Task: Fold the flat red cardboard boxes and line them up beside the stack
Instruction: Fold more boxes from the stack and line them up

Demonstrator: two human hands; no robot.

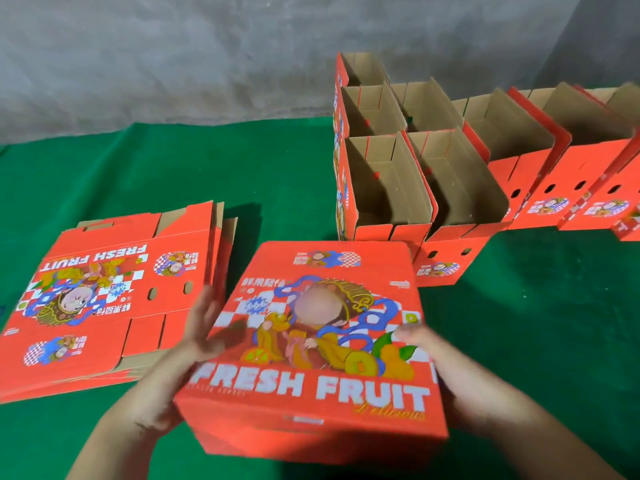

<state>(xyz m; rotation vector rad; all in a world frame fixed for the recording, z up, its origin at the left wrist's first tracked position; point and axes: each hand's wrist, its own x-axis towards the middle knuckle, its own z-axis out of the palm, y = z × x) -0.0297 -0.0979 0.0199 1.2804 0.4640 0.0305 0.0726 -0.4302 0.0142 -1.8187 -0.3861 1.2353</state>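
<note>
At the near centre of the green cloth, a folded red box sits printed side up, with "FRESH FRUIT" readable along its near edge. The left hand lies flat against the box's left side, fingers straight and pointing away. The right hand is on the box's right edge with its fingers curled over the top face, gripping it.

To the left, just beside the left hand, lies the stack of flat boxes, unfolded and printed side up, the artwork upside down from this view; brown cardboard edges of the lower sheets show at its far and near sides. The stack and the held box are near each other but do not appear to touch.

On the far right stand the finished boxes, open tops showing brown insides, ranged in rows that run off the right edge. The nearest of them is just behind the held box's far right corner, crowding that side. A grey wall rises behind the cloth.
</note>
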